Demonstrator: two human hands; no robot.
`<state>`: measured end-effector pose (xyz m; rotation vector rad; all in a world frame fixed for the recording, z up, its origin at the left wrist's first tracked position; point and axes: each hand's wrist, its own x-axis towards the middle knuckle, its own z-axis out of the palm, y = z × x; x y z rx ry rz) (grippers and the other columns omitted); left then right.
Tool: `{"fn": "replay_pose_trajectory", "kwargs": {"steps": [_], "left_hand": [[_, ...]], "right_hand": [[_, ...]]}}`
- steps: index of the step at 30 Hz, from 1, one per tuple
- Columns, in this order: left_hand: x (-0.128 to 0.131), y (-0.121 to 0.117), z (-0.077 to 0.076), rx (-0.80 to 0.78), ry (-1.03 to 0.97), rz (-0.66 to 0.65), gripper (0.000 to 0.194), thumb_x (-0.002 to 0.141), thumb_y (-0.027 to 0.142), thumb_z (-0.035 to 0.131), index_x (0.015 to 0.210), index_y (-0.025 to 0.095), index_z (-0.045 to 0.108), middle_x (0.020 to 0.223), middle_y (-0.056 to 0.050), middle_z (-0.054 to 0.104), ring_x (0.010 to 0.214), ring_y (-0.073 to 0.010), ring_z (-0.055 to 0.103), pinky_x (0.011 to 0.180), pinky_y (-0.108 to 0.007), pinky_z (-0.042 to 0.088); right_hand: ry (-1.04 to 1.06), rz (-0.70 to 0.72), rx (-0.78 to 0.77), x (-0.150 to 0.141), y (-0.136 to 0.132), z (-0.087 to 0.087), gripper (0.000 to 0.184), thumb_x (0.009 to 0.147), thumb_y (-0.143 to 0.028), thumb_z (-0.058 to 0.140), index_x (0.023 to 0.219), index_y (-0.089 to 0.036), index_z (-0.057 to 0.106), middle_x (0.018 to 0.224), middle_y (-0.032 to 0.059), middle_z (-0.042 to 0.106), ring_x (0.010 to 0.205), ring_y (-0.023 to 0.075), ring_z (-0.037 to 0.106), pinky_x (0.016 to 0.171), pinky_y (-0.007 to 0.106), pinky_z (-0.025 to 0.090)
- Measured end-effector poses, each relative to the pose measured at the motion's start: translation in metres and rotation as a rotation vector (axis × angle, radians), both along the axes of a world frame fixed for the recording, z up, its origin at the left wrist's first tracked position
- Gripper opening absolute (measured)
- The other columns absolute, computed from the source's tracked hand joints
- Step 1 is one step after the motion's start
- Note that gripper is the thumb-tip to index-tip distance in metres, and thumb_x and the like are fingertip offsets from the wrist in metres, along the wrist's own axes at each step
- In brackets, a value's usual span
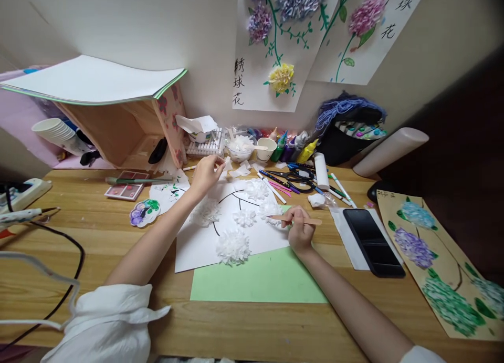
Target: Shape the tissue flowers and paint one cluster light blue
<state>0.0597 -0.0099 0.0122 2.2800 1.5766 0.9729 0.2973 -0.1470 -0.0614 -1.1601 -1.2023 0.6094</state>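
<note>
My left hand reaches to the far side of a white sheet and pinches a small piece of white tissue paper. My right hand grips a thin wooden stick whose tip points left at a tissue flower. Several white tissue flowers sit on the sheet along drawn black stems. The sheet lies on a light green paper.
A black phone lies to the right on white paper, beside a painted flower picture. Scissors, pens, paint bottles, a bowl of tissue and a cup stand at the back. A glue gun with cord lies at left.
</note>
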Motion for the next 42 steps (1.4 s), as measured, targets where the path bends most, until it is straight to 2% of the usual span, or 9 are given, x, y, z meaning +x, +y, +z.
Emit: {"fn": "replay_pose_trajectory", "kwargs": {"steps": [6, 12, 15, 19, 23, 27, 32, 39, 42], "left_hand": [[-0.012, 0.021, 0.004, -0.277, -0.201, -0.033, 0.022, 0.077, 0.032, 0.052, 0.08, 0.014, 0.064, 0.082, -0.006, 0.068, 0.076, -0.0188, 0.059, 0.068, -0.027, 0.043], [-0.012, 0.014, 0.004, -0.31, -0.178, -0.043, 0.028, 0.077, 0.039, 0.052, 0.075, 0.013, 0.063, 0.075, -0.005, 0.066, 0.068, -0.0164, 0.056, 0.061, -0.025, 0.041], [-0.005, -0.002, 0.013, -0.364, -0.193, -0.102, 0.029, 0.078, 0.04, 0.052, 0.077, 0.013, 0.063, 0.077, -0.005, 0.066, 0.069, -0.0153, 0.055, 0.062, -0.025, 0.041], [0.009, -0.039, 0.023, -0.476, -0.146, -0.327, 0.025, 0.078, 0.037, 0.055, 0.072, 0.015, 0.064, 0.079, -0.003, 0.067, 0.071, -0.0135, 0.056, 0.066, -0.025, 0.041], [0.022, -0.077, 0.018, -0.574, -0.092, -0.459, 0.018, 0.08, 0.031, 0.055, 0.075, 0.017, 0.065, 0.078, -0.002, 0.067, 0.071, -0.0133, 0.057, 0.068, -0.024, 0.042], [0.034, -0.096, 0.003, -0.512, 0.058, -0.479, 0.013, 0.08, 0.027, 0.054, 0.08, 0.018, 0.065, 0.08, -0.002, 0.068, 0.071, -0.0143, 0.057, 0.064, -0.024, 0.041], [0.049, -0.096, -0.01, -0.322, 0.226, -0.474, 0.013, 0.081, 0.024, 0.054, 0.077, 0.018, 0.065, 0.077, -0.003, 0.067, 0.072, -0.0167, 0.057, 0.064, -0.027, 0.04], [0.057, -0.095, -0.012, -0.228, 0.345, -0.458, 0.012, 0.081, 0.021, 0.053, 0.08, 0.018, 0.065, 0.079, -0.005, 0.066, 0.079, -0.0197, 0.056, 0.072, -0.03, 0.041], [0.048, -0.091, -0.01, -0.22, 0.347, -0.365, 0.014, 0.082, 0.02, 0.051, 0.088, 0.017, 0.063, 0.088, -0.006, 0.064, 0.086, -0.0207, 0.054, 0.073, -0.03, 0.041]], "right_hand": [[-0.02, 0.007, -0.005, 0.0, 0.0, 0.001, 0.038, 0.092, -0.037, 0.032, 0.061, -0.019, 0.046, 0.048, -0.004, 0.047, 0.044, 0.0094, 0.045, 0.047, 0.024, 0.036], [-0.023, 0.017, -0.01, 0.0, 0.0, 0.001, 0.038, 0.092, -0.037, 0.033, 0.061, -0.02, 0.046, 0.048, -0.0036, 0.047, 0.044, 0.0098, 0.046, 0.047, 0.025, 0.036], [-0.014, 0.01, -0.003, 0.0, 0.0, 0.0, 0.038, 0.091, -0.038, 0.033, 0.061, -0.02, 0.046, 0.048, -0.0036, 0.046, 0.042, 0.0098, 0.045, 0.044, 0.024, 0.035], [0.004, -0.009, 0.037, -0.001, 0.0, 0.003, 0.037, 0.091, -0.037, 0.032, 0.061, -0.02, 0.045, 0.049, -0.0037, 0.046, 0.042, 0.0096, 0.045, 0.043, 0.024, 0.035], [0.008, -0.005, 0.094, -0.003, -0.004, 0.007, 0.038, 0.091, -0.037, 0.03, 0.06, -0.021, 0.044, 0.047, -0.0034, 0.044, 0.043, 0.0109, 0.044, 0.047, 0.027, 0.037], [-0.019, 0.032, 0.136, -0.006, -0.011, 0.009, 0.04, 0.091, -0.038, 0.028, 0.058, -0.022, 0.043, 0.043, -0.0031, 0.042, 0.043, 0.0124, 0.042, 0.05, 0.029, 0.037], [-0.107, 0.095, 0.108, -0.007, -0.015, 0.007, 0.042, 0.091, -0.04, 0.028, 0.056, -0.022, 0.043, 0.045, -0.0018, 0.044, 0.044, 0.013, 0.043, 0.052, 0.031, 0.038], [-0.274, 0.187, -0.057, -0.01, -0.01, 0.009, 0.035, 0.091, -0.034, 0.035, 0.061, -0.022, 0.048, 0.054, -0.0013, 0.052, 0.053, 0.0128, 0.05, 0.057, 0.028, 0.041], [-0.31, 0.197, -0.098, -0.012, -0.008, 0.011, 0.034, 0.091, -0.033, 0.035, 0.063, -0.021, 0.048, 0.056, -0.0016, 0.052, 0.054, 0.0123, 0.051, 0.058, 0.027, 0.041]]}}
